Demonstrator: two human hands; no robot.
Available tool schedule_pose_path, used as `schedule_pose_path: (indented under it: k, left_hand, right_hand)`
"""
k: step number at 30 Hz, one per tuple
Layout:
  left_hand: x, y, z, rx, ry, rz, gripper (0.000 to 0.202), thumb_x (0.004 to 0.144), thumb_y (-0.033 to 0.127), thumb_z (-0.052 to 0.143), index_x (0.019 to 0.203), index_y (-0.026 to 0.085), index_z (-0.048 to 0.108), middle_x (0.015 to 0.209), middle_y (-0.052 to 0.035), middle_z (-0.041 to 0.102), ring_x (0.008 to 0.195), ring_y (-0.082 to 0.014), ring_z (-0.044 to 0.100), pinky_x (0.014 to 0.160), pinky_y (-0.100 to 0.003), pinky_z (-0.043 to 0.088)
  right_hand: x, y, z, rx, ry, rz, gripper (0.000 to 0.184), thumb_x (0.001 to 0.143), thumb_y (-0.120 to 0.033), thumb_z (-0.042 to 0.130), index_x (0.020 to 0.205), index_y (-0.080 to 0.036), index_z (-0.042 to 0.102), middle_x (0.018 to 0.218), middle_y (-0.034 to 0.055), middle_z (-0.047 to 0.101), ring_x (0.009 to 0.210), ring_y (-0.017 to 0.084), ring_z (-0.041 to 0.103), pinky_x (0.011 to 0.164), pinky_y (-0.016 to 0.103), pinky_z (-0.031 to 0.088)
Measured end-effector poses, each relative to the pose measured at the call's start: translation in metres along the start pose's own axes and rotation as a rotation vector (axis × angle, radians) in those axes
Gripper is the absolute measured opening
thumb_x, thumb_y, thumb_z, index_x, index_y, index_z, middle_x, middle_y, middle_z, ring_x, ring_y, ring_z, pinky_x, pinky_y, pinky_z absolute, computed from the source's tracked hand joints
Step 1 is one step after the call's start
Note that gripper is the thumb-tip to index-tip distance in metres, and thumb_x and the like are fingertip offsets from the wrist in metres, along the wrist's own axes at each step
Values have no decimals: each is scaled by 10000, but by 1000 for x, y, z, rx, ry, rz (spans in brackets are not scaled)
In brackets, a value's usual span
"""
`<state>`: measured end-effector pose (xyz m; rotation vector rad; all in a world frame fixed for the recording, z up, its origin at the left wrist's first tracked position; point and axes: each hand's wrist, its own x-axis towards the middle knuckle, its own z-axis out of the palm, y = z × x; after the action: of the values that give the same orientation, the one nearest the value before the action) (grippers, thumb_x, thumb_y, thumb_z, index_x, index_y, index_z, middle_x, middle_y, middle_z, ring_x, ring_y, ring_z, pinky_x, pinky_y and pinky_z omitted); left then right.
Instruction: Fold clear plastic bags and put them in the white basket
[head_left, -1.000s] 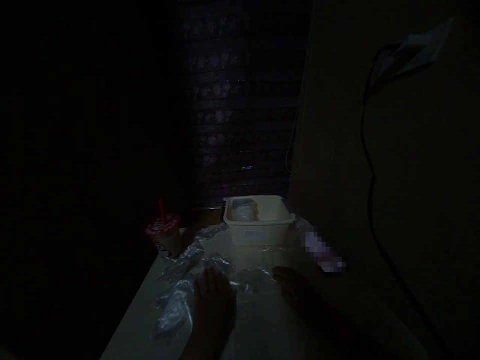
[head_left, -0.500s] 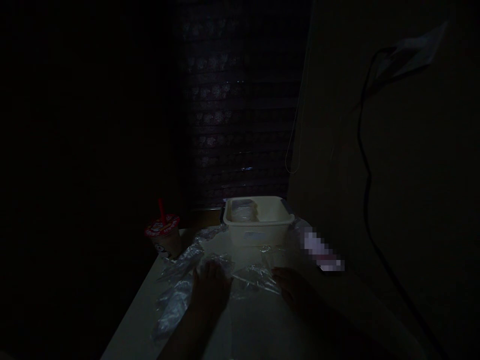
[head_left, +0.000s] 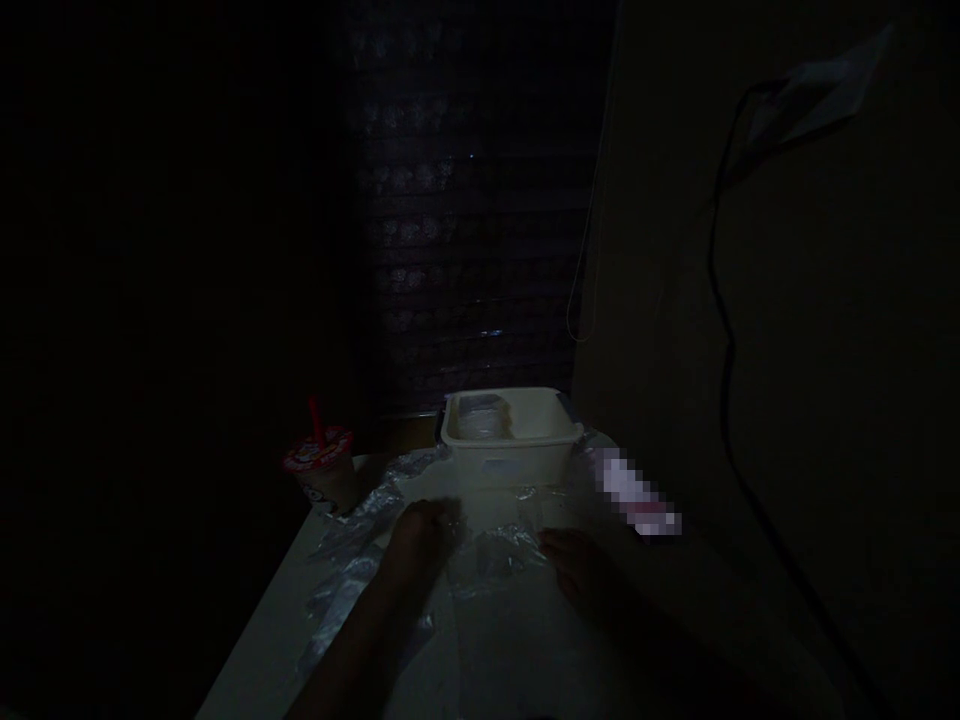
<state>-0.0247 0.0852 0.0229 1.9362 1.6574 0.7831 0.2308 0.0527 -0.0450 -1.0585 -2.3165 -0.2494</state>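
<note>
Between my hands a thin clear plastic bag [head_left: 499,550] lies crinkled on the white table. My left hand [head_left: 418,535] is closed at the bag's left side, its fingers curled and dim. At the right edge my right hand [head_left: 574,562] pinches the plastic between thumb and fingers. More crumpled clear plastic [head_left: 349,585] spreads to the left, partly behind my left forearm. Just beyond the hands stands a cream plastic basin [head_left: 514,462] with a clear wrapped bundle [head_left: 482,416] inside on its left.
A cup with a red lid and straw [head_left: 321,470] stands near the left edge of the table [head_left: 255,640]. A blurred-out pinkish item [head_left: 637,497] lies at the right. Dark blinds hang behind, and a black cable [head_left: 724,350] runs down the right wall. The room is very dark.
My left hand has gone from fingers spread on the plastic to curled closed. My right hand keeps its pinch at the bag's edge. The view has shifted slightly.
</note>
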Motion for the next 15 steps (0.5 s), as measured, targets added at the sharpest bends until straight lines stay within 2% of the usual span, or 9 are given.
schedule_pose_path:
  k: [3, 8, 15]
  left_hand:
    - [0, -4, 0, -136, 15, -38, 149, 611, 190, 435, 578, 131, 568, 663, -64, 599, 657, -185, 549, 639, -302, 411]
    - [4, -13, 3, -373, 11, -90, 184, 609, 332, 447, 563, 156, 473, 507, -1, 542, 428, -106, 471, 435, -228, 377]
    - [8, -29, -4, -514, 87, -104, 209, 508, 338, 543, 579, 172, 438, 464, 62, 464, 406, -74, 427, 416, -195, 347]
  right_hand:
    - [2, -1, -2, 18, -8, 0, 362, 700, -74, 371, 991, -163, 566, 1024, 81, 582, 940, 180, 525, 775, 333, 462]
    - [4, -3, -4, 32, -12, 36, 363, 699, -76, 361, 989, -144, 569, 1027, 90, 579, 957, 185, 512, 794, 347, 452]
    - [6, -4, -9, -16, -44, 0, 351, 701, -87, 375, 990, -127, 569, 1023, 96, 583, 932, 192, 529, 773, 335, 466]
